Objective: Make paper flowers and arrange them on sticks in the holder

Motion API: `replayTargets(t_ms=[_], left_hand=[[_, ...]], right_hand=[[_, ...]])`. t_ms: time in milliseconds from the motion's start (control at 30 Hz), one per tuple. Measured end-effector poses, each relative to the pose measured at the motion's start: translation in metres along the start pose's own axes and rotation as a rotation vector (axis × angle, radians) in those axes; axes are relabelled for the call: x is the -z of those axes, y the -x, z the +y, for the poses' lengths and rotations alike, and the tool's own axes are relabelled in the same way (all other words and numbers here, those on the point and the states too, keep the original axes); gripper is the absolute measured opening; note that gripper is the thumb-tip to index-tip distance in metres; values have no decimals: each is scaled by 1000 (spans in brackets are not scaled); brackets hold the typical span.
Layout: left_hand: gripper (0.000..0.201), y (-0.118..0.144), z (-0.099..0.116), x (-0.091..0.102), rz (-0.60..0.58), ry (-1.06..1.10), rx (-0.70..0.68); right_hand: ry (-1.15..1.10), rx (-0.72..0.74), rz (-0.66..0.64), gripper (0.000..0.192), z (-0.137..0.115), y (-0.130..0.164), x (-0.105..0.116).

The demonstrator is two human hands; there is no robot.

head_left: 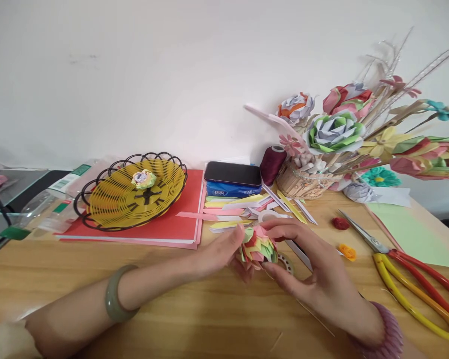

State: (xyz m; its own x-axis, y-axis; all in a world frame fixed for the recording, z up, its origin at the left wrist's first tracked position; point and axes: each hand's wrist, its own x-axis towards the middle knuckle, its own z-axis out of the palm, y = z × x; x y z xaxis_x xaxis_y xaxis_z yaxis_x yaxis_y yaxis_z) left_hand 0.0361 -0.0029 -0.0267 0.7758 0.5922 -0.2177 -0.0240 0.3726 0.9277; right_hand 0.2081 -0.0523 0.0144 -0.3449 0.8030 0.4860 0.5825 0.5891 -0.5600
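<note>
A multicoloured folded paper flower [259, 247] in pink, green, yellow and red is pinched between both hands just above the wooden table [172, 309]. My left hand [219, 252] grips its left side with the fingertips; a green bangle sits on that wrist. My right hand [307, 264] wraps over its top and right side; a pink bracelet circles that wrist. A tape roll [287, 263] lies partly hidden under the flower. Loose coloured paper strips [232, 208] lie just behind the hands.
A yellow wire basket [108, 199] holding a small paper flower [143, 178] rests on red paper at the left. A phone [232, 173] lies on a tissue pack. Red-and-yellow scissors [411, 271] lie at the right. A bouquet basket [303, 182], thread spool [273, 163] and green sheet [411, 232] stand behind.
</note>
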Motion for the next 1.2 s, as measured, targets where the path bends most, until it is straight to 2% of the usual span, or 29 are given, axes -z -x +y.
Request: replayTargets(t_ms=[100, 167, 367, 533, 667, 800, 900, 967, 1033, 1200], left_hand=[[64, 4, 4, -3, 82, -68, -39], [59, 5, 5, -4, 112, -38, -42], [58, -2, 2, -5, 8, 309, -79], [54, 0, 7, -1, -19, 407, -115], [52, 1, 5, 2, -83, 414, -122], [37, 1, 5, 3, -37, 372, -103], [34, 0, 6, 2, -49, 367, -114], [33, 0, 8, 1, -32, 378, -122], [34, 0, 9, 0, 13, 376, -122], [38, 0, 9, -3, 64, 287, -97]], right_hand=[[11, -16, 27, 25, 1, 1, -1], [19, -20, 42, 25, 2, 2, -3], [19, -13, 76, 28, 7, 5, -9], [82, -25, 85, 37, 9, 5, -8], [62, -54, 118, 32, 9, 3, -7], [12, -89, 93, 34, 9, 3, -5], [5, -99, 148, 28, 8, 5, -2], [48, -58, 219, 19, 8, 6, -1], [125, 17, 248, 19, 7, 7, -1], [222, 96, 182, 25, 6, 7, -3]])
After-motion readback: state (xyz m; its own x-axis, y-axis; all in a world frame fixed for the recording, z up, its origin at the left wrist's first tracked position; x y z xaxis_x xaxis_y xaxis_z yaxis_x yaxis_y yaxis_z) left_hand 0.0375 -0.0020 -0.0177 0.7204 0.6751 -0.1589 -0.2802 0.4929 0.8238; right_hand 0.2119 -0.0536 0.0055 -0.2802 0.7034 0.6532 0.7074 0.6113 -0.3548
